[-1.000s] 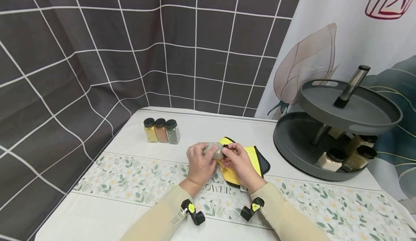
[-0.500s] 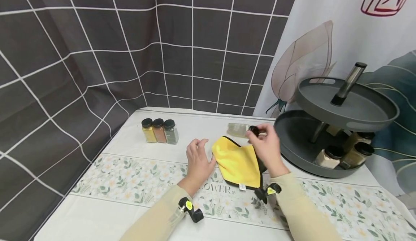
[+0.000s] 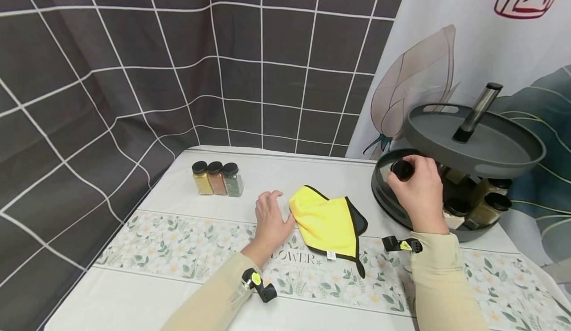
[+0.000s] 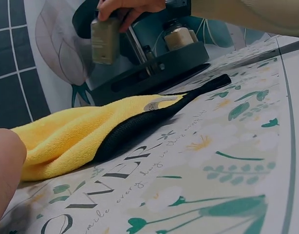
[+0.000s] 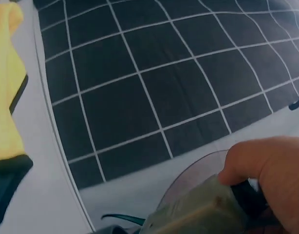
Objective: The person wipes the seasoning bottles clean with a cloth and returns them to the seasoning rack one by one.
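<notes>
My right hand (image 3: 423, 192) grips a glass spice jar (image 4: 104, 43) by its black lid, above the left part of the lower tier (image 3: 380, 194) of a round grey two-tier tray. In the left wrist view the jar hangs upright with pale greenish contents; the right wrist view catches its glass side (image 5: 196, 209) and my thumb at the lid. My left hand (image 3: 270, 224) is on the table, fingers relaxed and holding nothing. Beside its thumb lies a yellow cloth (image 3: 327, 222) with black edging; whether they touch I cannot tell.
Several black-lidded jars, one of them pale (image 3: 452, 217), stand on the lower tier's right part. The upper tier (image 3: 508, 135) overhangs them, with a metal post (image 3: 479, 110) through its middle. Three spice jars (image 3: 217, 181) stand in a row at the table's back left.
The jar has left my left hand. My right hand has carried it from above the cloth rightward to the tray's lower tier. The left hand has stayed beside the cloth, its fingers loosened.
</notes>
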The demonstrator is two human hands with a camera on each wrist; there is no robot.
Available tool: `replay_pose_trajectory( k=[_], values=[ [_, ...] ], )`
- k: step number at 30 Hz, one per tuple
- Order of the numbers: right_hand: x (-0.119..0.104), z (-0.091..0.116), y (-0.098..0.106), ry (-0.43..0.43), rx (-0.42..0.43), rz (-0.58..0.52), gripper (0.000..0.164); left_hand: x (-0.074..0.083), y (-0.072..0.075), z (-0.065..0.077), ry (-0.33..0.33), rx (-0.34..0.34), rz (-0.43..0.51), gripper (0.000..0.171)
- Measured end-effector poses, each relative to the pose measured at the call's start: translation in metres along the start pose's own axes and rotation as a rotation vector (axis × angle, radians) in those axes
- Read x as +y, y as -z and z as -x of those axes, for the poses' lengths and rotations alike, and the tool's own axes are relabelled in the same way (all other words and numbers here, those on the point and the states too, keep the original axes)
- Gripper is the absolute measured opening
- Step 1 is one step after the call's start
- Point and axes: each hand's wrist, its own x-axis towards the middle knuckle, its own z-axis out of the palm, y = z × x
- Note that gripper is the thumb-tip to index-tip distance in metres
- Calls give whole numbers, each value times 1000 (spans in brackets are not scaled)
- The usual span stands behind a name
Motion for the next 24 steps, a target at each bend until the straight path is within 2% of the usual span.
replay_pose_trajectory(
  k=[6, 15, 24],
  values=[
    [3, 1, 4, -74, -100, 95, 52, 0, 2, 0, 27, -61, 11, 63],
    [27, -3, 11, -174, -239, 116, 50, -3, 0, 1, 8, -48, 29, 61],
    [34, -4, 12, -213, -380, 123, 53, -2, 0, 0, 1, -56, 41, 59]
  ],
)
